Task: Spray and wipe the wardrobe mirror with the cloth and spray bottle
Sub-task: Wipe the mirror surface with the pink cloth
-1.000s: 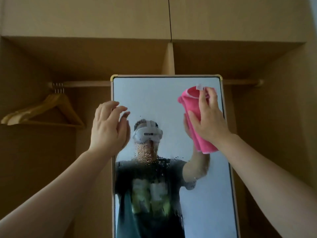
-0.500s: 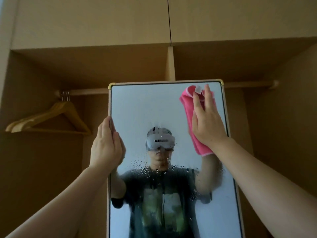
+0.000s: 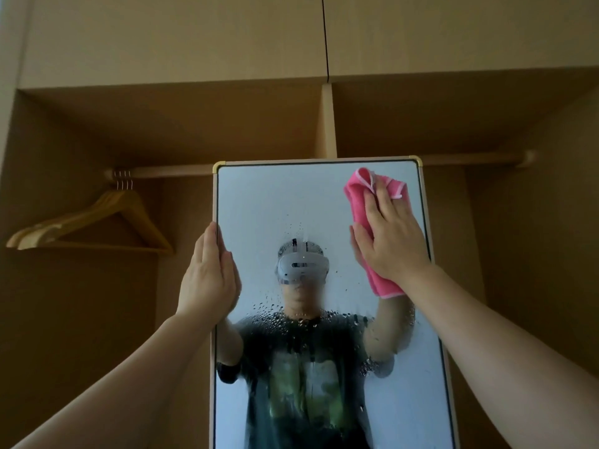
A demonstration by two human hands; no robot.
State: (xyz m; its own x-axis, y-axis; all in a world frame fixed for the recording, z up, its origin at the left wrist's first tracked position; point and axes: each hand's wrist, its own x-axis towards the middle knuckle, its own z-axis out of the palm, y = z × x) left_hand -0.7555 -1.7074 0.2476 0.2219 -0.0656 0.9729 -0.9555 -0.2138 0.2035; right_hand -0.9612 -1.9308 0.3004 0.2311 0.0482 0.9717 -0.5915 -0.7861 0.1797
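A tall framed mirror (image 3: 291, 202) stands upright in the open wardrobe, its glass speckled with spray droplets across the middle. My right hand (image 3: 392, 241) presses a pink cloth (image 3: 359, 196) flat against the glass near the upper right corner. My left hand (image 3: 209, 273) grips the mirror's left frame edge, fingers wrapped around it. No spray bottle is in view.
Wooden hangers (image 3: 94, 222) hang from the clothes rail (image 3: 162, 172) at the left. A vertical divider (image 3: 328, 124) rises behind the mirror's top. Wardrobe walls close in on both sides, with closed upper cabinet doors (image 3: 194, 37) above.
My left hand moved from open in front of the glass to gripping the left frame edge. The cloth under my right hand shifted slightly up and right on the glass.
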